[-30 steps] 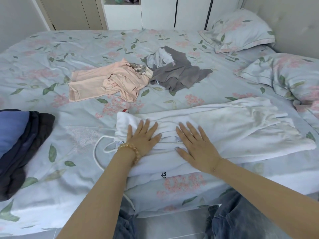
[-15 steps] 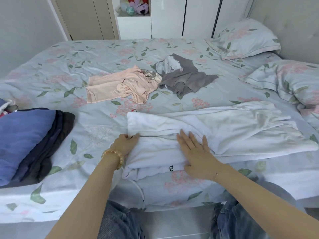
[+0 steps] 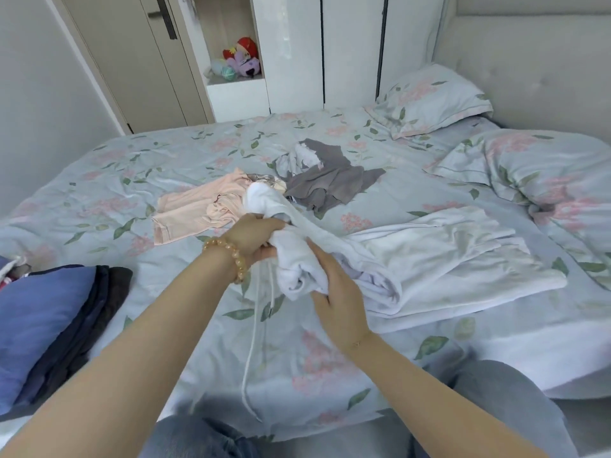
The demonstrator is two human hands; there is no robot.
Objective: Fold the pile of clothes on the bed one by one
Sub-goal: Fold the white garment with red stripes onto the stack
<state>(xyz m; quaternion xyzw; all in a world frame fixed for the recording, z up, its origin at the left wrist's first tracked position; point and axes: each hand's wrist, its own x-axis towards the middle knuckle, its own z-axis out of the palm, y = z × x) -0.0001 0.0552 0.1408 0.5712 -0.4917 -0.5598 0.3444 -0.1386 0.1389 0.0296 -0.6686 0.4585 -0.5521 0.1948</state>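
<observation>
A white drawstring garment (image 3: 439, 256) lies along the near right of the floral bed (image 3: 99, 180), its left end lifted off the sheet. My left hand (image 3: 253, 238) grips that bunched waist end from the left. My right hand (image 3: 335, 294) holds the same end from below, fingers curled round the rolled cloth. A white drawstring (image 3: 253, 342) hangs down from the bundle over the bed's front edge. Behind the hands lie a crumpled pink garment (image 3: 195, 209) and a grey garment (image 3: 330, 180).
A stack of folded blue and dark clothes (image 3: 49, 325) sits at the near left edge. Two floral pillows (image 3: 429, 100) (image 3: 535, 166) lie at the right by the padded headboard. Wardrobe doors and a shelf with plush toys (image 3: 241, 61) stand beyond the bed.
Both hands left off pressing flat on the white garment. They have gathered its left end and lifted it up, so the drawstring now dangles. The camera tilted upward.
</observation>
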